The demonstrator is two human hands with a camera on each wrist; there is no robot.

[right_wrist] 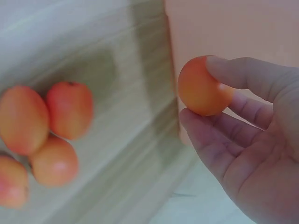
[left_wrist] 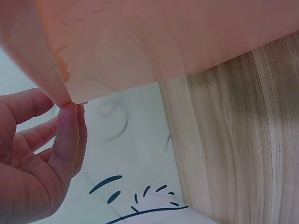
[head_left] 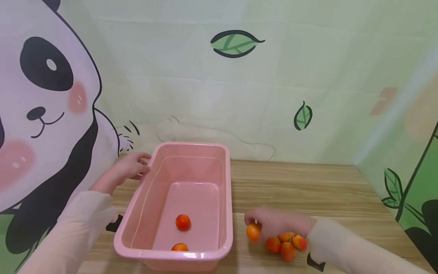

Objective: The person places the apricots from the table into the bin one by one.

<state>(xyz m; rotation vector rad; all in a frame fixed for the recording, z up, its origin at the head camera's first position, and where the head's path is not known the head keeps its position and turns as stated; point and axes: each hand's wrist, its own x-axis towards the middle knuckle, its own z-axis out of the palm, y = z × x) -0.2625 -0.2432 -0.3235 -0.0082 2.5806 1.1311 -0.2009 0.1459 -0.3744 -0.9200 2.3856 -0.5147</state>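
I see the left hand [head_left: 132,166] pinch a glossy pink basin [head_left: 193,201] by its rim; beside it, the right hand [head_left: 277,220] holds a smooth, rounded orange fruit [right_wrist: 201,88] between thumb and fingers, near four fruits [head_left: 287,251] on the streaked wood-grain tabletop [head_left: 291,186]. Two fruits [head_left: 183,222] lie inside.

Lower centre, tub [head_left: 154,253] of smooth, glossy plastic; lower right, smooth-skinned fruits [head_left: 287,251] and wood-grained bench [head_left: 294,186]; above, matt, creased cloth-like backdrop [head_left: 171,57].

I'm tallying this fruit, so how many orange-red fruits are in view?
7: two fruits in the pink tub, one in the right hand, four on the table; more could be hidden.
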